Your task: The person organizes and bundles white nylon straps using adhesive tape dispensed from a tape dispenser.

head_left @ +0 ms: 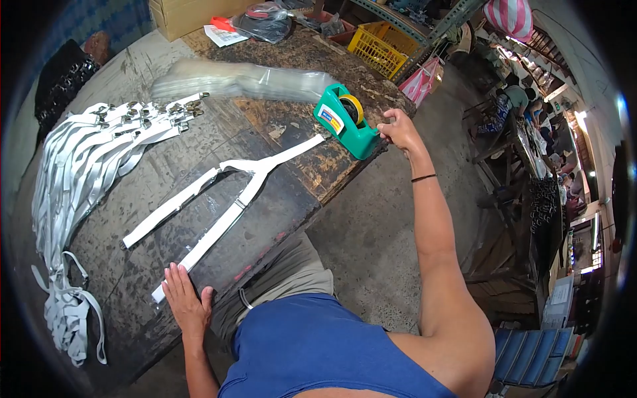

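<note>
A pair of white Y-shaped suspenders point(262, 167) lies spread on the dark worktable, its two long straps toward me and its short strap reaching the tape dispenser. My left hand point(186, 298) rests with fingers extended over the edge of the nearer strap, close to its end. At the front tip of the green tape dispenser point(362, 139), my right hand point(400, 132) has its thumb and forefinger pinched together; whatever is between them is too small to make out. A yellow-cored tape roll point(352, 108) sits in the dispenser.
Many white suspenders with metal clips point(99, 146) are heaped at the left. Clear plastic bags point(245, 81) lie behind the dispenser. A cardboard box point(192, 16) and a yellow crate point(381, 50) stand farther back. Other people sit working at the far right.
</note>
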`<state>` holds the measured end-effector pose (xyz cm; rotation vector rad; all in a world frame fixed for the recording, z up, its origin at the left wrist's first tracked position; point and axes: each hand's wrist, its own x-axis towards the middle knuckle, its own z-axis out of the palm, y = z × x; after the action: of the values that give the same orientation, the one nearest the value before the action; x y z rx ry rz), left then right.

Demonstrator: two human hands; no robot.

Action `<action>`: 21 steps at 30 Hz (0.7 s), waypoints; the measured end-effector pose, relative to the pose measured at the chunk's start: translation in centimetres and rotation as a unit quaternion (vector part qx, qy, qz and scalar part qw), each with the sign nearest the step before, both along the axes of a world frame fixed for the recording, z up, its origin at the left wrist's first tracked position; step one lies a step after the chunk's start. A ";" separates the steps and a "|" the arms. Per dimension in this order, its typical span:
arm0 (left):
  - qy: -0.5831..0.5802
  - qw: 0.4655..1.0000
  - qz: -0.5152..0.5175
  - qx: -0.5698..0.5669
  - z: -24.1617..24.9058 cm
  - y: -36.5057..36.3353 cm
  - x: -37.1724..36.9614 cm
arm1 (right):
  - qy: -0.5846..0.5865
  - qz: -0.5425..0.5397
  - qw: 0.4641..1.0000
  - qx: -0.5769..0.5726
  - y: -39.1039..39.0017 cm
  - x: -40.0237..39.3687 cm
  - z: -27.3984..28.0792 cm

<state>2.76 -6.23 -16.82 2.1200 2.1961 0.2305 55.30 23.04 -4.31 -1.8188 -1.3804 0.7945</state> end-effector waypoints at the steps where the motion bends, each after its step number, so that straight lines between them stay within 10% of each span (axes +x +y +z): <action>1: 0.000 1.000 -0.001 0.002 0.0 0.0 0.0 | -0.001 0.000 1.000 -0.001 -0.3 0.1 -0.3; 13: 0.001 1.000 -0.004 0.008 0.0 0.1 -0.1 | 0.189 -0.045 0.980 -0.047 -2.1 1.0 -1.8; 19: 0.006 1.000 -0.005 0.010 -0.2 0.1 -0.1 | 0.134 -0.004 0.991 0.009 -1.7 1.5 -3.2; 21: 0.008 1.000 -0.002 0.004 -0.2 0.2 -0.1 | -0.159 0.039 0.986 0.040 -1.2 2.4 -3.7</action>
<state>2.67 -6.05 -17.02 2.1385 2.2036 0.2237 57.72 21.81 -8.00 -1.8966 -1.6684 0.4920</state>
